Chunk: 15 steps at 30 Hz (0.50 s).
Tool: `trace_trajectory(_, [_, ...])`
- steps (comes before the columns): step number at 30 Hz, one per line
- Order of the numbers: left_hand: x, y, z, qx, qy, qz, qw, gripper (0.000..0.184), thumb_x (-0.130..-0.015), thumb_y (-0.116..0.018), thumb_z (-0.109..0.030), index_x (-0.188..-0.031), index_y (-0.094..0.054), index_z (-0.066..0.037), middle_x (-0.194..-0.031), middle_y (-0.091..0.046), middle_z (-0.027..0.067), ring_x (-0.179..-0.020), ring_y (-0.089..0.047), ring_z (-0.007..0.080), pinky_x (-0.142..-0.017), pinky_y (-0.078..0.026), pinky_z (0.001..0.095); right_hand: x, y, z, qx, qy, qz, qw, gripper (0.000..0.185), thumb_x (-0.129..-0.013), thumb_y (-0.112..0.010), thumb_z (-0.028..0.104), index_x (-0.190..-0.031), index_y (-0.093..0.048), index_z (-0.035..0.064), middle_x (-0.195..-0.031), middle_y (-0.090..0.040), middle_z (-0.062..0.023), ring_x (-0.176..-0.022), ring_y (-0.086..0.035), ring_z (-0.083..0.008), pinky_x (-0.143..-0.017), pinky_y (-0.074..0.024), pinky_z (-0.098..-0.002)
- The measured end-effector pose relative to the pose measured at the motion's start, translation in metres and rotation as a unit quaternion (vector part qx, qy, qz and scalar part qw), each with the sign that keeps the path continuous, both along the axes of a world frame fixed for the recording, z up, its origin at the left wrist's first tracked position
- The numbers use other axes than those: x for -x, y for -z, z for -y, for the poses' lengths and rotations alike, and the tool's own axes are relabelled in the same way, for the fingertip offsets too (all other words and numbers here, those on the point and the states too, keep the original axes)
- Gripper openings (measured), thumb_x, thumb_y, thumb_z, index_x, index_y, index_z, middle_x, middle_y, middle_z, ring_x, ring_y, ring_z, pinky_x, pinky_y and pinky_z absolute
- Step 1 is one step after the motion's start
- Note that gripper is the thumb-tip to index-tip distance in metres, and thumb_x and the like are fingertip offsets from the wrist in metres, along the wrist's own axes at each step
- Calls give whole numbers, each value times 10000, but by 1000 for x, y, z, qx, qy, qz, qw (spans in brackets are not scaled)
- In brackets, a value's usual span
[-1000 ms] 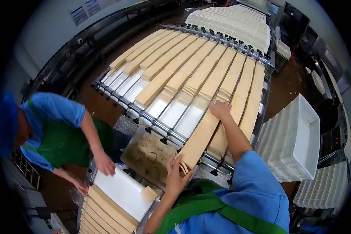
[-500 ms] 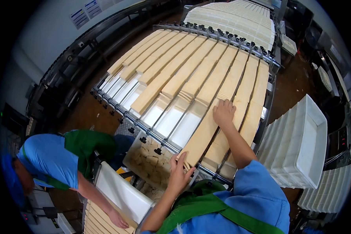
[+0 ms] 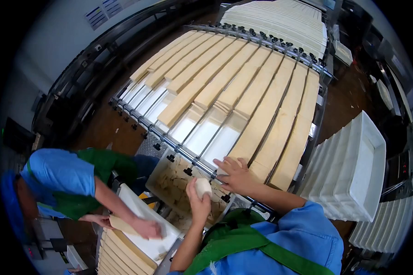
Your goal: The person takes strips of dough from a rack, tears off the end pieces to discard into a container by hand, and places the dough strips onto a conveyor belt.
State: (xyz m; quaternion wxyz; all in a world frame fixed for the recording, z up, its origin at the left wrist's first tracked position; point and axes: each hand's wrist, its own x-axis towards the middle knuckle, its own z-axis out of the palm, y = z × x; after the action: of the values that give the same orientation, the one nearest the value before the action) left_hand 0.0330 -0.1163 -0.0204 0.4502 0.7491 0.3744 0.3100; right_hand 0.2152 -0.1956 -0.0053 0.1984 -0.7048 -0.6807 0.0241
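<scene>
My left hand [image 3: 198,206] is closed around a short stack of thin, pale, dough-like sheets [image 3: 203,187], held above the bin at the conveyor's near end. My right hand [image 3: 237,176] has its fingers spread against the near end of a long row of the same stacked sheets [image 3: 257,130]. That row lies in a lane between thin metal rails, right of several white lane sections. Below my left hand, the bin [image 3: 153,179] contains broken, cream-coloured pieces.
A co-worker's hand [image 3: 149,229], blurred, is over a white surface, with rows of sheets [image 3: 119,256] beside it. A metal bar with black knobs [image 3: 188,156] crosses the conveyor's near end. Stacked white trays [image 3: 344,169] stand at right.
My left hand has moved off the row's end, now with a short stack in it. My right hand has slid back toward me. The co-worker's second hand and a held piece have come into view.
</scene>
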Motion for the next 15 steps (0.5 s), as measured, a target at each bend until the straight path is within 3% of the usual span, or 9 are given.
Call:
trace_trajectory(1, [8,4,-2,0,-8,1,1000,616,-755,-523,29,-1349,-368,-24,-1325,-367,222,-1225,-395,381,-1056,-310,416,-1,2,1,0,-8,1,1000,208,-793,-656,341,-976,-695,248,-1501,-306,-18,-1328,-316,-306,-1035,-196,-555])
trace_trajectory(4, [41,8,-5,-57,-37,-36,997,668,-768,-555,0,-1394,-326,-41,-1390,-280,244,-1271,-342,402,-1074,-289,408,3,4,1,32,119,-20,992,163,-870,-559,325,-942,-698,280,-1511,-293,-36,-1350,-273,-348,-1068,-147,-563])
trace_trajectory(7, [81,8,2,-58,-91,-83,991,680,-783,-610,-43,-1404,-335,-78,-1436,-194,251,-1303,-297,422,-1089,-272,413,15,22,-13,80,196,9,977,165,-842,-584,312,-901,-727,255,-1505,-296,-71,-1359,-262,-345,-1067,-145,-596])
trace_trajectory(8, [97,14,3,-77,-109,-103,986,707,-782,-656,-87,-1410,-333,-98,-1396,-259,215,-1256,-362,365,-1051,-326,414,16,35,-19,67,201,49,976,151,-827,-601,281,-879,-733,228,-1497,-303,-82,-1359,-259,-342,-1069,-126,-608])
trace_trajectory(9, [113,15,6,7,-132,-56,990,619,-799,-622,-60,-1370,-381,-73,-1389,-272,215,-1251,-370,363,-1010,-377,393,19,20,-25,87,194,17,977,135,-797,-612,187,-858,-732,197,-1485,-318,-99,-1361,-259,-346,-1067,-119,-618])
trace_trajectory(11, [145,20,14,45,-189,13,981,553,-810,-603,-44,-1331,-420,-70,-1323,-359,185,-1172,-439,314,-949,-419,365,26,26,-33,31,179,26,983,195,-712,-599,69,-851,-717,139,-1451,-371,-103,-1348,-289,-341,-1055,-141,-620])
trace_trajectory(15, [224,37,34,-45,-361,-76,928,456,-823,-601,-49,-1256,-461,-27,-1217,-457,163,-1117,-477,285,-956,-407,390,59,21,-47,-18,67,16,997,223,-755,-585,93,-958,-670,125,-1359,-471,-117,-1295,-359,-337,-1036,-184,-592])
